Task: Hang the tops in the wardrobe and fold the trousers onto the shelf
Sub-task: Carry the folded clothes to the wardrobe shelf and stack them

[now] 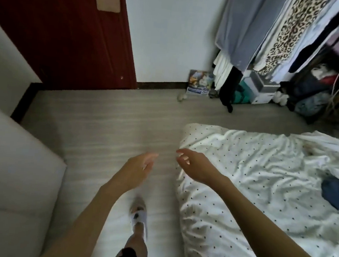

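Your left hand (140,166) and right hand (192,165) hang loose and empty over the floor, free to pick up, while the jeans (337,194) wait on the bed (244,155) at three o'clock and the rack (285,36) stands at one.

Glossy dark-red door (66,37), matt wood-grain floor (108,119), crumpled dotted cotton-like bedsheet (253,168), denim trousers (337,194)

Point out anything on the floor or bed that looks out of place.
A small grey crumpled thing lies loose on the floor near the wall. A black garment hangs off the rack low enough to reach the floor. Blue denim lies unfolded on the rumpled bed.
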The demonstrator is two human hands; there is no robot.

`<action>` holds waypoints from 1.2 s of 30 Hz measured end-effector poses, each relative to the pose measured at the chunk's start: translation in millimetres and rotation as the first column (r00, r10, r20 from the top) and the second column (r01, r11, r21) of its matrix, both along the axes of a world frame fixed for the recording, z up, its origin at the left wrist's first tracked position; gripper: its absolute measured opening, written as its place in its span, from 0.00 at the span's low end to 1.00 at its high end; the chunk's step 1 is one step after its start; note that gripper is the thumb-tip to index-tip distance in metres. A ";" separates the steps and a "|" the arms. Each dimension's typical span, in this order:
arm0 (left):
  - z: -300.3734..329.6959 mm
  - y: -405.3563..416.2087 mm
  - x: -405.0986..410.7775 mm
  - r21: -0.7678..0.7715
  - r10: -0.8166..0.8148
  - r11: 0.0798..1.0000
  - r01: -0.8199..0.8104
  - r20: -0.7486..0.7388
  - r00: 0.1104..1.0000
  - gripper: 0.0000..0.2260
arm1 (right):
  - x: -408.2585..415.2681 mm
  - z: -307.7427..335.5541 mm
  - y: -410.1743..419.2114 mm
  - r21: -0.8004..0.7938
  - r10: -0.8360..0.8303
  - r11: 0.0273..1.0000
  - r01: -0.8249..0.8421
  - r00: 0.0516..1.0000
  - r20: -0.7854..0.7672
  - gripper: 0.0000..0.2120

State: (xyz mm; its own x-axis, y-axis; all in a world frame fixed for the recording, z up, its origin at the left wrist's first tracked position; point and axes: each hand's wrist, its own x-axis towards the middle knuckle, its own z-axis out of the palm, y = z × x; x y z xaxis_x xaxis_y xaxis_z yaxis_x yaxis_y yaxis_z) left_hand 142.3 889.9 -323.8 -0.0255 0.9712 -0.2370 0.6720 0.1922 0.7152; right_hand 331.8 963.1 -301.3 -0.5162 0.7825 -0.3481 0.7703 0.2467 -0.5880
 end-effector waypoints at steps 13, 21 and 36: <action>5.3 320.7 -100.1 -0.035 -0.432 0.901 0.432 -0.170 0.886 0.16 | -74.1 -5.4 247.9 0.071 -0.363 0.931 0.359 0.930 0.060 0.18; -2.0 549.5 -49.3 -0.017 -0.578 0.813 0.582 -0.143 0.804 0.15 | -21.1 -21.8 424.2 0.093 -0.612 0.790 0.606 0.788 0.064 0.19; 5.7 793.0 233.2 -0.036 -0.969 0.200 0.979 -0.154 0.192 0.15 | 186.4 -7.2 526.2 0.102 -0.993 0.109 0.989 0.104 0.050 0.17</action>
